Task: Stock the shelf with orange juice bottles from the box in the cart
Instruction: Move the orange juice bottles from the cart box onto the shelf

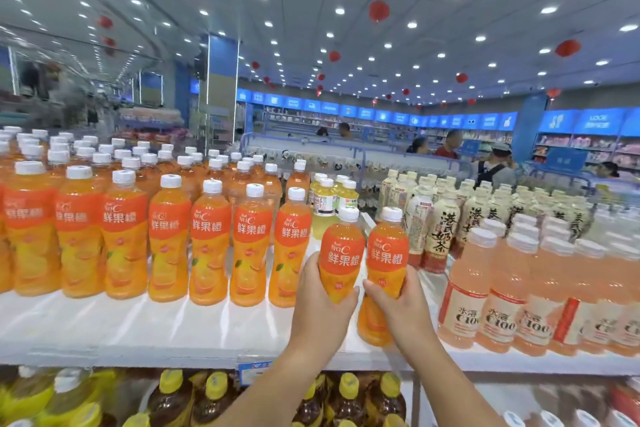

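Both my hands hold an orange juice bottle upright over the white top shelf (pixel 145 329). My left hand (pixel 320 302) grips one bottle (pixel 342 250) low on its body. My right hand (pixel 401 305) grips a second bottle (pixel 387 253) beside it, whose base sits at or just above the shelf near the front edge. Both have white caps and orange labels. To their left stand several rows of the same orange juice bottles (pixel 166 232), filling the shelf back to front. The cart and box are out of view.
Pale pink drink bottles (pixel 502 295) crowd the shelf right of my hands, with milk tea bottles (pixel 441 229) behind them. Yellow-green bottles (pixel 327 201) stand behind the held pair. Yellow-capped bottles (pixel 214 392) fill the lower shelf. People (pixel 450 146) stand in the far aisle.
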{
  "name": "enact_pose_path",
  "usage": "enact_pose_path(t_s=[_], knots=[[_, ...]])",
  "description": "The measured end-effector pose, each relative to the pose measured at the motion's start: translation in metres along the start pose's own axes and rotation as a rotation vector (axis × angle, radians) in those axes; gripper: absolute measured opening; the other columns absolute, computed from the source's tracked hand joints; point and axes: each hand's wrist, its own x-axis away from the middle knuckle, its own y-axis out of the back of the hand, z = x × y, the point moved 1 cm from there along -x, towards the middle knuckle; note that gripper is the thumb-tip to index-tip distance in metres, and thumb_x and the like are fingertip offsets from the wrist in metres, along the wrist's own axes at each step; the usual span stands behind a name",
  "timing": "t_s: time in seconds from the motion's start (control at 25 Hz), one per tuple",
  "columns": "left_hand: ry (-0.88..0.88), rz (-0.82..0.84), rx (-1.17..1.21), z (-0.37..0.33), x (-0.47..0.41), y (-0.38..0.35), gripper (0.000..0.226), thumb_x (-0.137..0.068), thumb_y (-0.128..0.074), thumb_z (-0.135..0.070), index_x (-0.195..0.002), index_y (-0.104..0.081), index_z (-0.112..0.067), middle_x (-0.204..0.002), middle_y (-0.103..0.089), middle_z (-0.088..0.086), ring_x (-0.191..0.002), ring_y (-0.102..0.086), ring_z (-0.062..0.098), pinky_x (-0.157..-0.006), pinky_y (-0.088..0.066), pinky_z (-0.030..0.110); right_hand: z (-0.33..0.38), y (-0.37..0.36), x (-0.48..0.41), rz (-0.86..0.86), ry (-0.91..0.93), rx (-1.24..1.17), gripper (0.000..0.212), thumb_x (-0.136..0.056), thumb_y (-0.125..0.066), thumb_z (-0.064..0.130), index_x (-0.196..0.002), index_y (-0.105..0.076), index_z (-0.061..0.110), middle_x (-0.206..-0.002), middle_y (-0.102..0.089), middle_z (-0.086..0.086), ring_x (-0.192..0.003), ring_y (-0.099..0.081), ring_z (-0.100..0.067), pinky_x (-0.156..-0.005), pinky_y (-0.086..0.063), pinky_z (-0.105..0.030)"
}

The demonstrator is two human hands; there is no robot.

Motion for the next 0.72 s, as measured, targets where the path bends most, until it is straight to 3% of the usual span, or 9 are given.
enact_pose_path(t_s=[0.2, 0.36, 0.48, 0.56, 0.64, 0.72], knots=[[-0.003, -0.015, -0.074, 0.01, -0.005, -0.012, 0.074, -0.087, -0.076, -0.035, -0.127, -0.026, -0.071, -0.134, -0.047, -0.025, -0.127, -0.045, -0.007, -0.097, -0.042, 0.014, -0.015, 0.001, -0.008, 0.031, -0.003, -0.058, 0.034, -0.085, -0.077, 0.032, -0.111, -0.058, 0.043, -0.102, -0.073, 0.013, -0.099, -0.07, -0.011, -0.087, -0.055, -0.04], [0.048, -0.009, -0.059, 0.019, -0.001, -0.011, 0.057, -0.086, -0.078, -0.033, -0.13, -0.046, -0.051, -0.122, -0.061, -0.026, -0.114, -0.058, -0.008, -0.094, -0.054, 0.021, -0.026, 0.005, -0.003, 0.083, 0.006, -0.085, 0.041, -0.083, -0.074, 0.041, -0.12, -0.058, 0.039, -0.111, -0.072, 0.009, -0.107, -0.068, -0.014, -0.089, -0.055, -0.041], [0.09, 0.0, -0.138, 0.026, 0.009, -0.004, 0.049, -0.087, -0.075, -0.04, -0.132, -0.055, -0.042, -0.122, -0.061, -0.022, -0.11, -0.06, -0.005, -0.094, -0.056, 0.026, -0.037, 0.007, 0.007, 0.085, -0.01, -0.031, 0.038, -0.088, -0.075, 0.031, -0.122, -0.059, 0.035, -0.112, -0.07, 0.012, -0.105, -0.067, -0.005, -0.085, -0.055, -0.03], [0.108, -0.013, -0.197, 0.028, 0.011, -0.002, 0.049, -0.088, -0.074, -0.041, -0.134, -0.057, -0.039, -0.125, -0.056, -0.019, -0.111, -0.057, -0.004, -0.09, -0.053, 0.019, -0.037, 0.007, 0.01, 0.066, -0.036, 0.0, 0.035, -0.089, -0.074, 0.028, -0.12, -0.06, 0.034, -0.106, -0.071, 0.018, -0.098, -0.066, 0.005, -0.079, -0.052, -0.019], [0.105, 0.0, -0.231, 0.027, 0.007, -0.003, 0.046, -0.09, -0.072, -0.039, -0.134, -0.057, -0.039, -0.126, -0.054, -0.019, -0.112, -0.053, -0.004, -0.085, -0.045, 0.012, -0.035, 0.006, 0.003, 0.083, -0.051, 0.015, 0.027, -0.089, -0.074, 0.023, -0.114, -0.065, 0.031, -0.099, -0.074, 0.019, -0.094, -0.067, 0.005, -0.076, -0.054, -0.019], [0.105, 0.002, -0.249, 0.028, 0.0, -0.005, 0.042, -0.092, -0.07, -0.037, -0.131, -0.055, -0.037, -0.127, -0.054, -0.017, -0.115, -0.053, 0.0, -0.087, -0.043, 0.015, -0.034, 0.004, -0.008, 0.098, -0.06, 0.046, 0.023, -0.089, -0.074, 0.022, -0.109, -0.067, 0.03, -0.096, -0.075, 0.018, -0.091, -0.069, 0.003, -0.079, -0.057, -0.024]])
